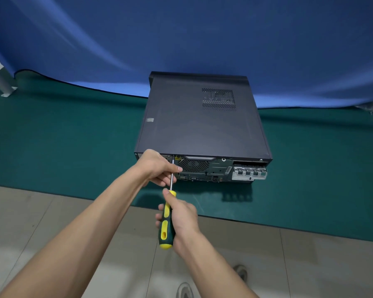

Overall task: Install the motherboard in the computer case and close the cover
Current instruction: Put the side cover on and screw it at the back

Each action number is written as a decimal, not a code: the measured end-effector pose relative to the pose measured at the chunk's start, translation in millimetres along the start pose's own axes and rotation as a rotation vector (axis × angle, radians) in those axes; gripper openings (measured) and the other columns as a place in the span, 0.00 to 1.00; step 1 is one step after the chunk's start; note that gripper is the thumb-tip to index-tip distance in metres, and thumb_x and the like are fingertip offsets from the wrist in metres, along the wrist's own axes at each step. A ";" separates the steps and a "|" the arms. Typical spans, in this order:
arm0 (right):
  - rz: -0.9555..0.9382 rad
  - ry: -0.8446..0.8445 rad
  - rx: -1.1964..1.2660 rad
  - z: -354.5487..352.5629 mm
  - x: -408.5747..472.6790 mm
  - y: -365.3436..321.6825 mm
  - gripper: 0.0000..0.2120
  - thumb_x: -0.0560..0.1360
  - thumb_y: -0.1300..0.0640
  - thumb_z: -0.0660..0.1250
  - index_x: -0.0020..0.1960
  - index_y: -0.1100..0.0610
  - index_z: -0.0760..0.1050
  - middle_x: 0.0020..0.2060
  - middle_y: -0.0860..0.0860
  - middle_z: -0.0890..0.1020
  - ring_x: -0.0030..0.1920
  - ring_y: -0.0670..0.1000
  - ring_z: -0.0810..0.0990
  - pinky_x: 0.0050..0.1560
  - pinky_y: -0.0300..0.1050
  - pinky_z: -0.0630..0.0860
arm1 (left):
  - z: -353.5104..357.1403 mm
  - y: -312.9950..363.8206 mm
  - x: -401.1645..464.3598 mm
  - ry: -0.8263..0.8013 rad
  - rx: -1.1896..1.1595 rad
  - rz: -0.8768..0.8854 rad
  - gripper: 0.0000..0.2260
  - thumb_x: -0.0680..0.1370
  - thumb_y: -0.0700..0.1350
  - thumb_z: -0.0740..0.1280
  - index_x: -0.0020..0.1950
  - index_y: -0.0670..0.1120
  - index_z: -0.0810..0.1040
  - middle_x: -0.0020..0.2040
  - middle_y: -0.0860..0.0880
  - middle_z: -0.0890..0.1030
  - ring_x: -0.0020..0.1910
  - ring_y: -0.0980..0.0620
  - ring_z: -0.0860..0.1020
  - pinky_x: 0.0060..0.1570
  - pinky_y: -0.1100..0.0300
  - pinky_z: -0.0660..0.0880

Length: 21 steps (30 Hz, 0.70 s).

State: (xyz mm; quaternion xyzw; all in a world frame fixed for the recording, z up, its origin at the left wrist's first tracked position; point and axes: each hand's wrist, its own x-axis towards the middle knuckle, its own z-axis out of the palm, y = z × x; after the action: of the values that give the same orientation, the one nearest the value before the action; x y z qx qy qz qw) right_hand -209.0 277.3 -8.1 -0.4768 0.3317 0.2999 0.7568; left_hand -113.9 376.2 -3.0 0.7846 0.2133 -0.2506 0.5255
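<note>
My right hand (182,214) grips the screwdriver (167,220) handle; my left hand (157,166) pinches its shaft, tip at the closed computer case (202,121) rear, on the green bench (73,136).

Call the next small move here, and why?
Probably turn the screwdriver to seat the rear screw. The cover already lies closed on the case, the tip meets its rear top edge near the left corner, the left hand steadies the shaft and the right hand grips the handle.

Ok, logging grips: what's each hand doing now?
Left hand: closed, pinching the screwdriver shaft.
Right hand: closed around the screwdriver handle.
</note>
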 end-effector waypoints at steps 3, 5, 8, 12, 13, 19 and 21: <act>0.008 -0.063 0.107 0.2 1.9 3.1 0.12 0.78 0.52 0.66 0.44 0.62 0.75 0.28 0.53 0.78 0.23 0.49 0.75 0.25 0.39 0.71 | -2.9 -4.2 -1.3 -0.082 -0.084 0.005 0.07 0.75 0.42 0.70 0.42 0.38 0.80 0.33 0.44 0.83 0.27 0.53 0.81 0.27 0.63 0.77; 0.085 -0.166 0.212 -3.0 0.6 2.8 0.16 0.79 0.49 0.62 0.45 0.62 0.77 0.28 0.52 0.79 0.24 0.48 0.76 0.25 0.39 0.71 | -7.8 -5.9 -2.3 -0.187 -0.159 -0.010 0.06 0.78 0.40 0.65 0.49 0.37 0.79 0.39 0.42 0.85 0.33 0.50 0.83 0.29 0.61 0.78; 0.151 -0.251 0.217 -8.2 -1.2 -1.4 0.21 0.80 0.45 0.57 0.49 0.62 0.77 0.30 0.52 0.81 0.26 0.49 0.78 0.26 0.38 0.71 | -8.0 -4.2 -3.0 -0.144 -0.163 -0.017 0.05 0.77 0.38 0.66 0.46 0.37 0.79 0.37 0.42 0.84 0.31 0.49 0.83 0.28 0.61 0.78; 0.044 -0.115 -0.071 -4.5 -2.8 2.4 0.14 0.78 0.48 0.65 0.48 0.60 0.73 0.32 0.52 0.79 0.26 0.50 0.77 0.26 0.39 0.71 | -0.9 0.0 -3.7 -0.016 -0.086 -0.025 0.06 0.73 0.39 0.71 0.41 0.35 0.80 0.31 0.42 0.83 0.25 0.51 0.80 0.24 0.63 0.76; 0.000 -0.048 -0.125 -2.2 -1.9 5.6 0.11 0.78 0.51 0.65 0.45 0.60 0.72 0.31 0.52 0.78 0.25 0.49 0.76 0.26 0.40 0.71 | -0.6 -0.4 -3.2 0.007 -0.061 -0.022 0.07 0.73 0.39 0.72 0.40 0.35 0.80 0.31 0.42 0.83 0.23 0.52 0.79 0.23 0.64 0.74; 0.106 -0.166 0.238 -4.2 -2.3 7.3 0.15 0.80 0.50 0.61 0.43 0.61 0.77 0.26 0.49 0.74 0.21 0.46 0.70 0.22 0.37 0.67 | -0.9 -1.3 -5.5 -0.057 -0.078 -0.003 0.10 0.76 0.44 0.69 0.38 0.39 0.79 0.29 0.45 0.82 0.23 0.54 0.78 0.23 0.65 0.74; 0.183 -0.260 0.337 -12.1 -4.7 2.0 0.17 0.79 0.47 0.60 0.45 0.61 0.78 0.26 0.49 0.74 0.21 0.46 0.70 0.21 0.36 0.67 | 0.6 -2.6 -8.2 -0.222 -0.133 -0.054 0.15 0.81 0.47 0.61 0.42 0.39 0.78 0.33 0.44 0.83 0.27 0.52 0.81 0.25 0.63 0.76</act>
State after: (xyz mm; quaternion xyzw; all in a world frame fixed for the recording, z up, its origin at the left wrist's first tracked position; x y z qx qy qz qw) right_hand -215.9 266.2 -9.4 -0.2690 0.3185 0.3664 0.8318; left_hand -121.9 376.0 0.0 0.7093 0.1910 -0.3355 0.5898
